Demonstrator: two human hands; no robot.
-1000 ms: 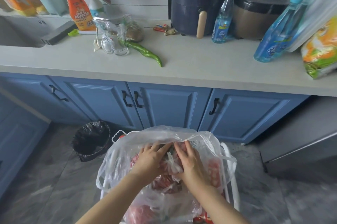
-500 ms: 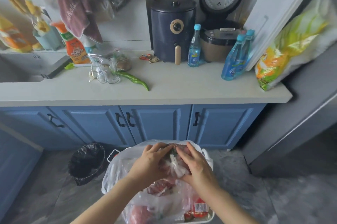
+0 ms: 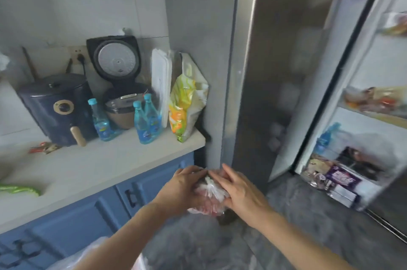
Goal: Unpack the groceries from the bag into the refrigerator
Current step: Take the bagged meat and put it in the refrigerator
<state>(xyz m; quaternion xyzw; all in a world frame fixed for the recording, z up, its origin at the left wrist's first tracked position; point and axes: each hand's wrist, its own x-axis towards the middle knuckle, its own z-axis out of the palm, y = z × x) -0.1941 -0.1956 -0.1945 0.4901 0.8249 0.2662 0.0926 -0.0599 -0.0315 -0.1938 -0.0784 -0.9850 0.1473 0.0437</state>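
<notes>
A small knotted clear bag of pinkish red food (image 3: pixel 210 198) is held in the air between both hands, in front of the blue cabinets. My left hand (image 3: pixel 180 188) cups its left side with curled fingers and my right hand (image 3: pixel 239 192) presses against its right side. The big plastic grocery bag (image 3: pixel 92 256) shows only at the bottom left edge, under my left arm. The refrigerator (image 3: pixel 275 71) stands to the right with its door open. Its shelves (image 3: pixel 372 102) hold packets, a blue bottle and boxes.
A counter (image 3: pixel 99 164) on the left carries a dark air fryer (image 3: pixel 57 109), a rice cooker (image 3: pixel 123 107), three blue-capped bottles (image 3: pixel 146 120), a green and orange packet (image 3: pixel 185 102) and a green pepper (image 3: pixel 19 189). Blue cabinet doors (image 3: pixel 123 199) lie below. Grey floor (image 3: pixel 308 225) stretches toward the refrigerator.
Both hands lifted the small knotted bag out of the grocery bag and carried it up and right. My view swung right from the counter to the open refrigerator.
</notes>
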